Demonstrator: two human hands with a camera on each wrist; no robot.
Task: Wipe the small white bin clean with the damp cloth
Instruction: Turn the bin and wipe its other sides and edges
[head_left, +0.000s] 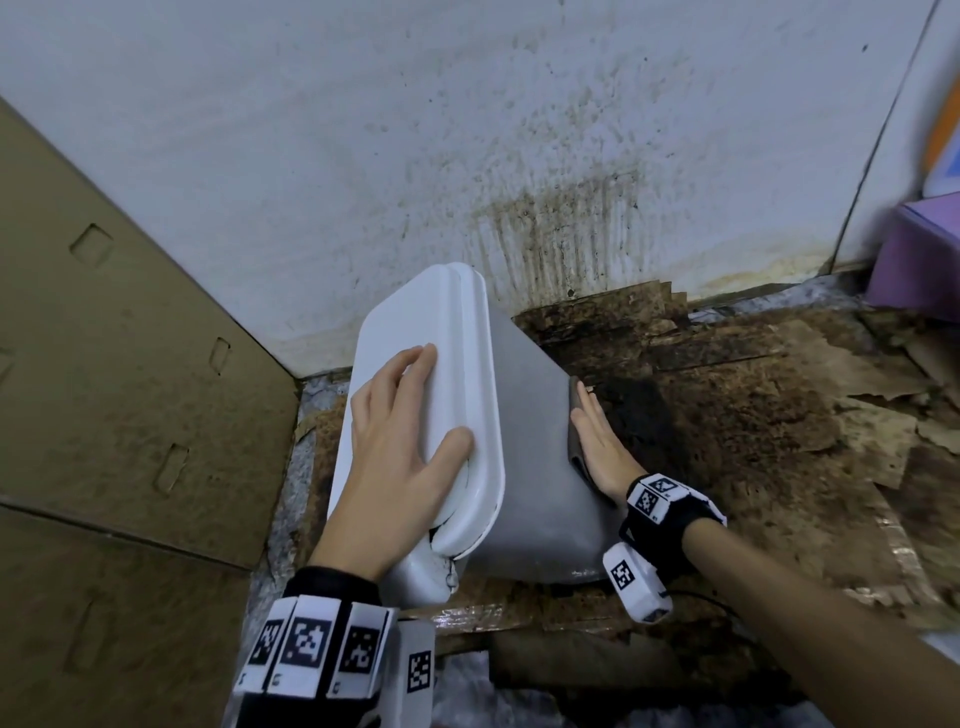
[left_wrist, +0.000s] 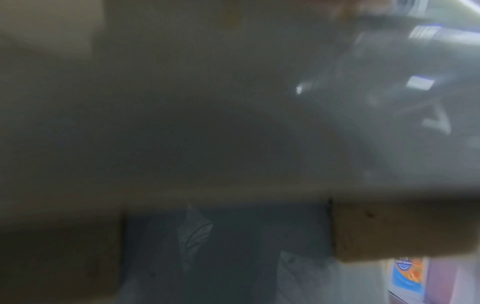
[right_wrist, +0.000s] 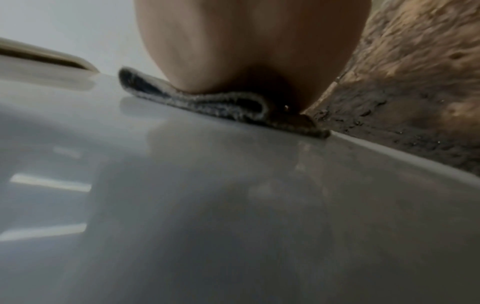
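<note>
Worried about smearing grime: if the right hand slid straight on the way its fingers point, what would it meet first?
Probably the stained wall; the right hand, pressing the cloth flat against the bin, points up along its side. Depth unclear.

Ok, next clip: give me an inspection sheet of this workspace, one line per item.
Surface: floor covered in stained, wet-looking torn cardboard.
Job's things: white bin tilted, lid shut; dark folded cloth flat against its side.
Clutter: cardboard box on the left; purple box far right.
Hands: left hand spread on the lid, steadying; right hand flat, pressing the cloth on the bin.
Cables: thin dark cable by the right wrist.
Surroundings: white wall with dark splatter stains.
</note>
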